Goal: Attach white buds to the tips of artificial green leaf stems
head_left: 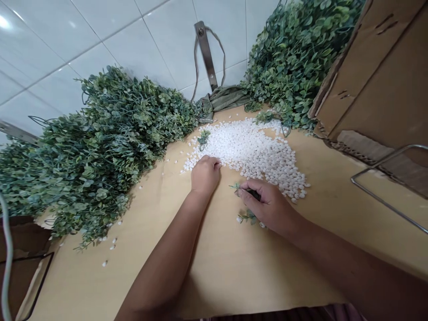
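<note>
At the near edge of a pile of small white pieces (247,145), my left hand (205,174) is closed, its fingertips pressed together by the pieces. What it pinches, if anything, is hidden. My right hand (267,200) grips an artificial leaf sprig (248,217) between thumb and fingers. Green tips poke out past the fingertips, and leaves with a few white pieces on them hang below the hand. The rest of that sprig is behind the fingers. Another small loose sprig (203,139) lies on the pile's left side, just beyond my left hand.
Artificial greenery is heaped on the left (110,147) and at the back right (294,67). A cardboard box (377,76) stands at the right, near a bent metal rod (388,196). White pieces are scattered on the tan tabletop (160,214). A tiled wall (160,40) rises behind.
</note>
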